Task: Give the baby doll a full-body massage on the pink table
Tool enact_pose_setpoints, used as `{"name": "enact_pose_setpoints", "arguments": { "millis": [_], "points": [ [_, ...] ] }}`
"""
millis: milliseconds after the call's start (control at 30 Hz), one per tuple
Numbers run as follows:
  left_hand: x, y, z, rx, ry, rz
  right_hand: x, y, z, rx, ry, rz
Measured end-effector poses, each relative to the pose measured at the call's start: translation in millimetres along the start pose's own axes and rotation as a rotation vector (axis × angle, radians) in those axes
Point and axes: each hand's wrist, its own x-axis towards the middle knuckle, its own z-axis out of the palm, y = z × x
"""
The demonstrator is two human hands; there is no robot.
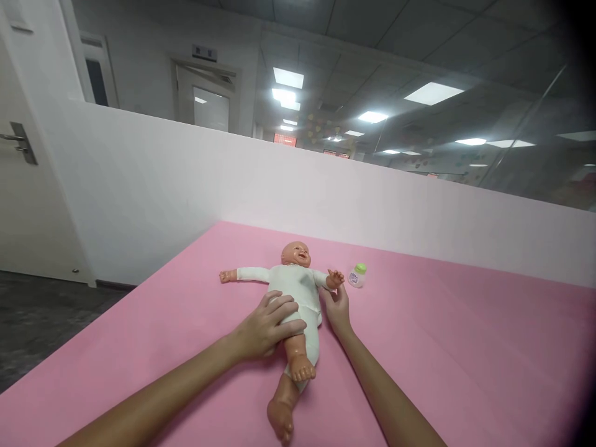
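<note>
A baby doll (294, 287) with a white cloth body lies on its back on the pink tabletop (419, 335), its head at the far end. Its legs are crossed toward me, one bent over the other. My left hand (272, 323) is wrapped over the doll's upper leg and hip, thumb above the bare shin. At the other side, my right hand (338, 308) is closed around the doll's outstretched arm just below its small hand; part of the fingers is hidden. A small clear bottle (357, 277) with a green cap stands just beyond my right hand.
A low white wall (326, 192) runs along the table's far edge, with glass above it. On the left are a door (32, 161) with a metal handle and a dark floor (46, 316). Ceiling lights (433, 93) shine beyond the glass.
</note>
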Motion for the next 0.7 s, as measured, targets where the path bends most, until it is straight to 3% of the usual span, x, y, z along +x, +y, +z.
{"name": "enact_pose_setpoints", "arguments": {
  "millis": [200, 333, 467, 700],
  "points": [
    [-4, 1, -2.4, -0.014, 0.041, -0.001, -2, 1, 0, -0.117, 0.014, -0.076],
    [-9, 0, -4.6, -0.043, -0.019, -0.066, -2, -3, 0, -0.178, -0.013, -0.125],
    [-13, 1, -3.9, -0.125, -0.056, -0.099, -3, -5, 0, -0.19, -0.028, -0.125],
    [-8, 6, -5.7, -0.19, -0.004, -0.107, -2, 4, -2, -0.148, -0.014, -0.084]
  ]
}}
